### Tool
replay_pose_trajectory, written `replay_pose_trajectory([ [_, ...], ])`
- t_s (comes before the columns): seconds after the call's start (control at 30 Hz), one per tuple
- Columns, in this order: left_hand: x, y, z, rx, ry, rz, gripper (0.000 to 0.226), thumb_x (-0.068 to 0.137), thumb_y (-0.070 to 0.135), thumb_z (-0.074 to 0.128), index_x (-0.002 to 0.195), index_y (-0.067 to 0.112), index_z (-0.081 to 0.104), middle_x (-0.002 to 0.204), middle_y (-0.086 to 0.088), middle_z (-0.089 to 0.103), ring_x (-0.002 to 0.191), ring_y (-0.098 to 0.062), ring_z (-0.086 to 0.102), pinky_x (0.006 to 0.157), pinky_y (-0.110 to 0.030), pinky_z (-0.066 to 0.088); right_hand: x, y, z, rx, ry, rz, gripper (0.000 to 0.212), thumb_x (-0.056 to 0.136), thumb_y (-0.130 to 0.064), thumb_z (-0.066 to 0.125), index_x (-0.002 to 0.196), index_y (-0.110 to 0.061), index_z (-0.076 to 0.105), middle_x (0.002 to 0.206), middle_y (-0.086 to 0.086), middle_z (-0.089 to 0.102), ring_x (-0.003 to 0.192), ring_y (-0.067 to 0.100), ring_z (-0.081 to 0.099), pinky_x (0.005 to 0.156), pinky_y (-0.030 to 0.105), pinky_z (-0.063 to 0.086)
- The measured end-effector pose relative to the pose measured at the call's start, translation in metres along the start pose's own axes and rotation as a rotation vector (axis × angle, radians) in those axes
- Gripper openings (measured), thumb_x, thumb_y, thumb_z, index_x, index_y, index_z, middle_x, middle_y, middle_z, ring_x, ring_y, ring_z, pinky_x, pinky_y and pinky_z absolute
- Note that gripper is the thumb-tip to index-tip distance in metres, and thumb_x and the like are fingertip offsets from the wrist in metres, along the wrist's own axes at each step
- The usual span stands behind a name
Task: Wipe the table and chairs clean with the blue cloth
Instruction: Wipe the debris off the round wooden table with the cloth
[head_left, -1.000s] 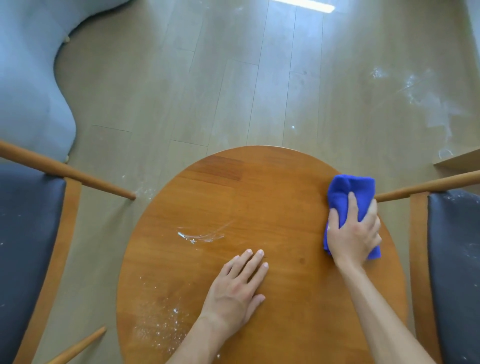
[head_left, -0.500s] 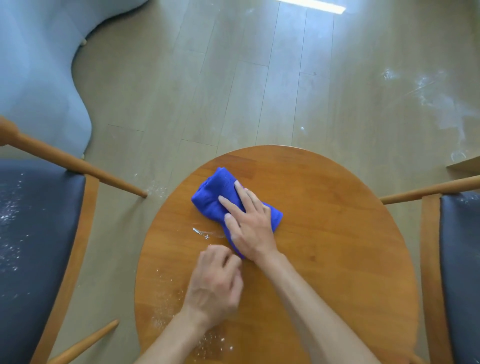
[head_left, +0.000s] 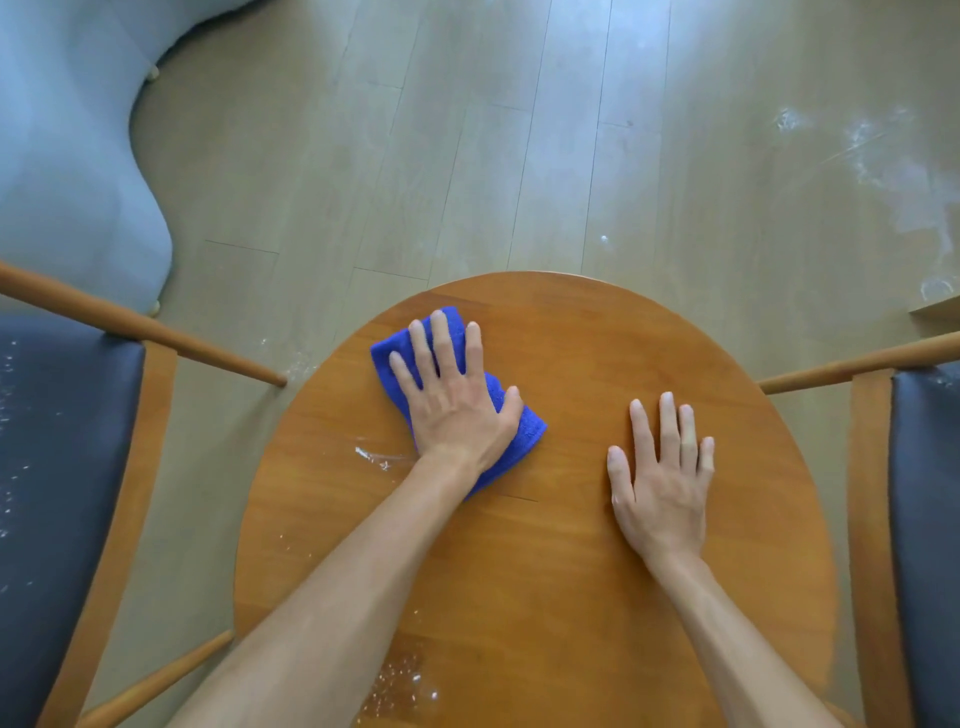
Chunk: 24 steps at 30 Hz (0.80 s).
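Pressing flat on the blue cloth, the left hand lies open-fingered. The right hand rests flat, grasping nothing, on the round wooden table.

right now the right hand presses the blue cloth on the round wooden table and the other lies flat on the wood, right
No. In the head view the left hand presses the blue cloth on the round wooden table; the right hand lies flat on the wood.
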<state>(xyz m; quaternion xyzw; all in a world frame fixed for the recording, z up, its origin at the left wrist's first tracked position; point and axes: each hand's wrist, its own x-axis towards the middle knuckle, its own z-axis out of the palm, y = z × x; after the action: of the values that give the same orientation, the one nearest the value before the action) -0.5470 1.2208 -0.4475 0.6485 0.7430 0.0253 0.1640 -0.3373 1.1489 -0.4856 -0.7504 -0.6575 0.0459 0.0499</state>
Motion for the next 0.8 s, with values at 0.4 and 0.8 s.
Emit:
replay_pose_trajectory([
  [0.4,-0.04,0.0,0.016,0.034,0.066,0.543,0.078,0.07,0.03,0.06,0.145,0.024,0.04,0.154,0.002,0.033,0.145,-0.027,0.025,0.111,-0.061,0.023,-0.001,0.003,0.002,0.075,0.074,0.018,0.053,0.094,-0.032,0.031,0.142,-0.018,0.047,0.156,0.009,0.031,0.145,0.027,0.024,0.115,0.053,0.018],
  [0.8,-0.099,-0.18,-0.018,-0.098,0.174,0.155,0.068,0.074,0.033,0.048,0.141,0.019,0.044,0.151,-0.001,0.036,0.145,-0.027,0.022,0.112,-0.06,0.023,-0.001,-0.003,-0.001,0.078,0.018,0.049,0.056,0.095,-0.035,0.025,0.146,-0.019,0.041,0.158,0.008,0.024,0.147,0.026,0.018,0.119,0.051,0.01],
])
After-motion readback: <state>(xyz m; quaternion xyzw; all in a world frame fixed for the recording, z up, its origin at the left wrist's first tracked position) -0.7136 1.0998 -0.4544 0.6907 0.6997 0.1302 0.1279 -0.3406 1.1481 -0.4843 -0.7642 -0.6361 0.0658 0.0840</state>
